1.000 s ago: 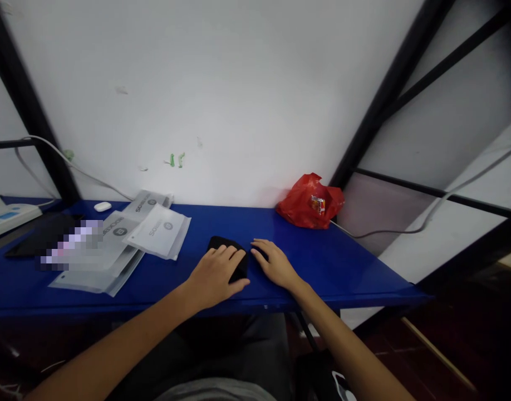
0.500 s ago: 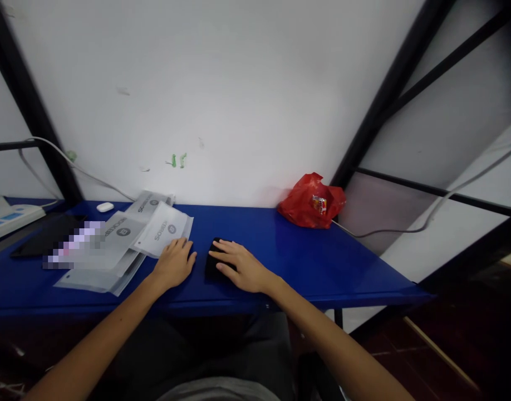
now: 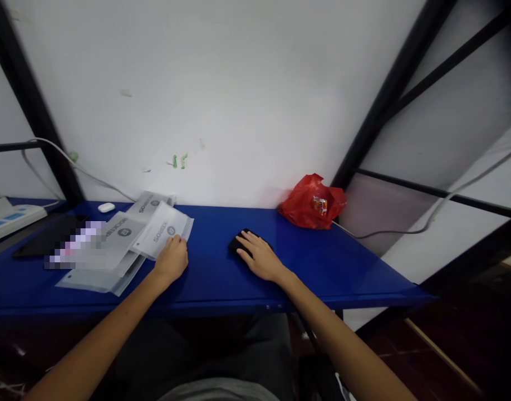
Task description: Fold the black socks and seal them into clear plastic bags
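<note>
In the head view my left hand (image 3: pixel 172 259) rests at the lower right edge of a frosted plastic pouch (image 3: pixel 166 225) with dark printing. Its fingers are curled in, and what they hold, if anything, is hidden. My right hand (image 3: pixel 261 258) lies flat with fingers spread over a flat black object (image 3: pixel 237 244) on the blue desk. The palm and fingers cover most of that object, so its kind does not show. More frosted pouches (image 3: pixel 124 234) overlap to the left of my left hand.
A crumpled red plastic bag (image 3: pixel 309 206) sits at the back right of the blue desk (image 3: pixel 214 278). On the left are a dark tablet-like slab (image 3: pixel 40 240), a small white case (image 3: pixel 106 208) and a white power strip (image 3: pixel 15 223). Black metal posts (image 3: pixel 376 106) flank the desk.
My right hand has slid right and slightly away from me, and the black object has moved and turned with it. My left hand's fingers have curled in beside the pouch.
</note>
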A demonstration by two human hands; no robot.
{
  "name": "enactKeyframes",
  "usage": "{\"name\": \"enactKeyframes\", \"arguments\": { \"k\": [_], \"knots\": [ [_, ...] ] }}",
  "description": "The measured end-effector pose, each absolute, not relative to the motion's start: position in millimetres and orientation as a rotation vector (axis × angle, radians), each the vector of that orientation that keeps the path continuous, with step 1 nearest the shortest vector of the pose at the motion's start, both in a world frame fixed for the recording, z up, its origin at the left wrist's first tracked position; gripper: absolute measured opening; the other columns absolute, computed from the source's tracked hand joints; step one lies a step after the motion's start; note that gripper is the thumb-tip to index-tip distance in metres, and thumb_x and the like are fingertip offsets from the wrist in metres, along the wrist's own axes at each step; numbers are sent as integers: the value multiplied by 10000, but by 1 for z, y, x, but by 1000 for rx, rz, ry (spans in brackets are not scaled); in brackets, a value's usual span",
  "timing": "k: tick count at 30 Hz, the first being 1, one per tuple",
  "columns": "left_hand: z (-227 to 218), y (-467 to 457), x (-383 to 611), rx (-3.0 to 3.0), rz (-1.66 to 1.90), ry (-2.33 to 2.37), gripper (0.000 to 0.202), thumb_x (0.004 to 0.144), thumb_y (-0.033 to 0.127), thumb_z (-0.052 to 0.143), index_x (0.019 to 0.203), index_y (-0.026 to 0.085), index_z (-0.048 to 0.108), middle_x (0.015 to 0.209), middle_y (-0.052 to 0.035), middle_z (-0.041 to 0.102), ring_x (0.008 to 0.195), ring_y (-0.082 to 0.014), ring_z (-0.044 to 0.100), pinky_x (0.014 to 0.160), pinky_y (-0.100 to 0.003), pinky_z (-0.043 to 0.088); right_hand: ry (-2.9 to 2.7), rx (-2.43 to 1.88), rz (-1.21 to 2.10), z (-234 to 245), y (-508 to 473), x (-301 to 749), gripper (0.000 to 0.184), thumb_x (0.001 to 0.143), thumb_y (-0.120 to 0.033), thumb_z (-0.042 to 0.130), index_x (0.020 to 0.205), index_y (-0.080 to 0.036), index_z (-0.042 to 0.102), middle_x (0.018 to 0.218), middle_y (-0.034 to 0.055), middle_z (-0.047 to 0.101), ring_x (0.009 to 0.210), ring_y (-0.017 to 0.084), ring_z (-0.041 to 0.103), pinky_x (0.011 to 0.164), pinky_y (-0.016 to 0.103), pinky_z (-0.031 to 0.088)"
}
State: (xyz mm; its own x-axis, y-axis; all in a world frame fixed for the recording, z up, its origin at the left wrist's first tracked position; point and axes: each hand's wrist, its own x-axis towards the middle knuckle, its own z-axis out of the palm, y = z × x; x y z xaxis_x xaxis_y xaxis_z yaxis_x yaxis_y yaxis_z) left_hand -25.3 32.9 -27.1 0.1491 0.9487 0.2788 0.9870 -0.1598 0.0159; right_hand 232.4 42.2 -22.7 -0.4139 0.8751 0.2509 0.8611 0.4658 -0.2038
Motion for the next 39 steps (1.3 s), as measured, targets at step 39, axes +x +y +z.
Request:
{"name": "enactKeyframes", "arguments": {
  "k": [39],
  "knots": [
    [16, 25, 13, -2337, -507, -1391, 216, 901, 94, 361, 916, 172, 561, 905, -62, 562, 882, -192, 529, 692, -279, 447, -2485, -1009, -151, -1, -3, 189, 398, 851, -97, 375, 1202, -150, 554, 1241, 116, 591, 1162, 205, 529, 978, 367, 434]
  ]
}}
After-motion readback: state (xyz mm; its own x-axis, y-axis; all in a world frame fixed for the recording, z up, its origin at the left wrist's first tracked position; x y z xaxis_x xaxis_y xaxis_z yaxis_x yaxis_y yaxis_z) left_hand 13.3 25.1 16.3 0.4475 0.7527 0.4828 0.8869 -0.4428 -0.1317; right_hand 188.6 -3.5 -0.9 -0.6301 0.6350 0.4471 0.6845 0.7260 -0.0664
